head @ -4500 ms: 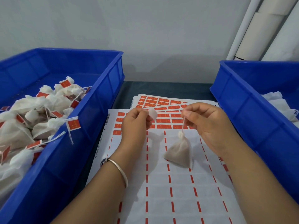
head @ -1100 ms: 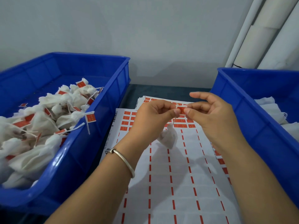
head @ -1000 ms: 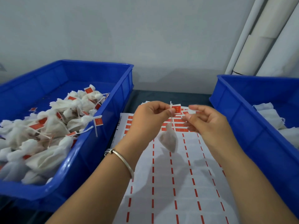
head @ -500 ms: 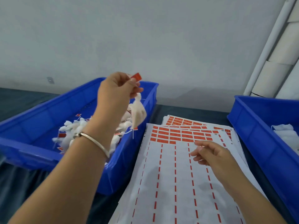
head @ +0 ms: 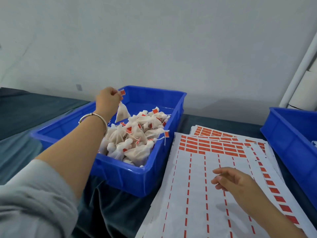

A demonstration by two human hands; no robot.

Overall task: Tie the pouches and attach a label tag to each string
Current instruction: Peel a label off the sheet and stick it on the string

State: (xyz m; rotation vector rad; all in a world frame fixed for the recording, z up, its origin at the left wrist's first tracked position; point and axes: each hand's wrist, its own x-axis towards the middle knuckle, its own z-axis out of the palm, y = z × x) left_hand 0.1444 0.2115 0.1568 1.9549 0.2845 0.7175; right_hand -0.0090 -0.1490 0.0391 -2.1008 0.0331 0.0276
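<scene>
My left hand [head: 108, 100] reaches over the left blue bin [head: 133, 177] and pinches the string of a small white pouch [head: 122, 113], which dangles above the bin's far part. A red label tag [head: 122, 92] sticks up from the string beside my fingertips. Several tied, tagged pouches [head: 137, 140] lie heaped in the bin. My right hand [head: 235, 180] hovers over the label sheet [head: 202, 194] with relaxed fingers and holds nothing. Red labels [head: 212, 146] fill the sheet's far rows.
A second blue bin [head: 291, 140] stands at the right edge, its contents barely in view. More label sheets [head: 214, 133] lie under the top one. A dark cloth covers the table [head: 34, 114]. White rolls [head: 305, 86] lean against the wall at the back right.
My left hand carried the tagged pouch left from above the sheet to over the left bin and lowered it. My right hand let go and dropped toward the sheet. The view swung left.
</scene>
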